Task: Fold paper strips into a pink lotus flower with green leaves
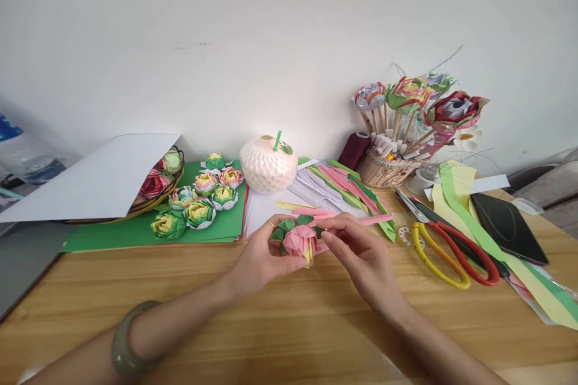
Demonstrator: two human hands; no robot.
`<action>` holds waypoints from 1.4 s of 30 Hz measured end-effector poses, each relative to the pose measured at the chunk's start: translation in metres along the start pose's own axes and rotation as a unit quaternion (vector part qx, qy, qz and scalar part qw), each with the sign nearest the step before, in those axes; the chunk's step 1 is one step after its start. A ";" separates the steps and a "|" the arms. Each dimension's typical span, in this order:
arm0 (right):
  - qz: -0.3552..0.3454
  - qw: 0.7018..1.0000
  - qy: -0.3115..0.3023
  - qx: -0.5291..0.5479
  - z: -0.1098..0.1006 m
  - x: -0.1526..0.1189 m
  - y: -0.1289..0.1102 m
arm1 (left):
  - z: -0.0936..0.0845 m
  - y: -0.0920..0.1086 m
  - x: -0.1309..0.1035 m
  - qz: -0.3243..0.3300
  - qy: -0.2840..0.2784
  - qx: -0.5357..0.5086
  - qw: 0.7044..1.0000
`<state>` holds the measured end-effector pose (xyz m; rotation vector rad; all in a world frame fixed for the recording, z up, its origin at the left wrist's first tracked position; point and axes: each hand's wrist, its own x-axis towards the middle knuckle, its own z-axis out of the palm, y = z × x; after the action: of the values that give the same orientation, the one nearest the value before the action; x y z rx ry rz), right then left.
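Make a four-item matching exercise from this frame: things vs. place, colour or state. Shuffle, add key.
1. pink paper flower
2. scissors
3. thread spool
4. bangle

A. around the left forearm
B. dark maroon
C. held in the left fingers
D. one yellow handle, one red

Pairs: 1-C, 2-D, 3-B, 4-A

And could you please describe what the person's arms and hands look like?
The left hand wears a thin gold-coloured ring, and a thick grey-green bangle circles the left forearm. The right hand shows no jewellery, and no sleeves are visible.
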<state>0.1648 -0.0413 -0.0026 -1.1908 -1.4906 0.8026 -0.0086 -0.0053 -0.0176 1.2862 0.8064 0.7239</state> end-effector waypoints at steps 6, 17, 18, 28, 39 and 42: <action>0.004 0.999 -0.006 -0.051 0.004 -0.001 -0.004 | 0.001 -0.001 0.000 0.001 -0.022 -0.040 0.999; 0.229 0.967 -0.033 0.102 0.002 0.007 -0.006 | -0.002 -0.003 0.006 -0.034 -0.004 -0.100 0.994; 0.219 0.971 -0.010 0.099 0.001 0.007 -0.006 | -0.002 -0.003 0.006 -0.040 -0.010 -0.116 0.992; 0.141 0.988 -0.056 0.022 0.004 0.002 -0.013 | -0.003 -0.002 0.004 -0.086 -0.045 -0.217 0.971; 0.127 0.992 -0.007 0.025 0.001 0.003 -0.011 | -0.004 0.000 0.003 -0.107 -0.063 -0.215 0.969; 0.099 0.994 0.014 0.038 0.000 0.001 -0.013 | -0.003 0.000 0.003 -0.075 -0.048 -0.176 0.980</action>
<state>0.1613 -0.0440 0.0092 -1.3013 -1.3213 0.9625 -0.0100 -0.0014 -0.0186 0.9247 0.6545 0.6451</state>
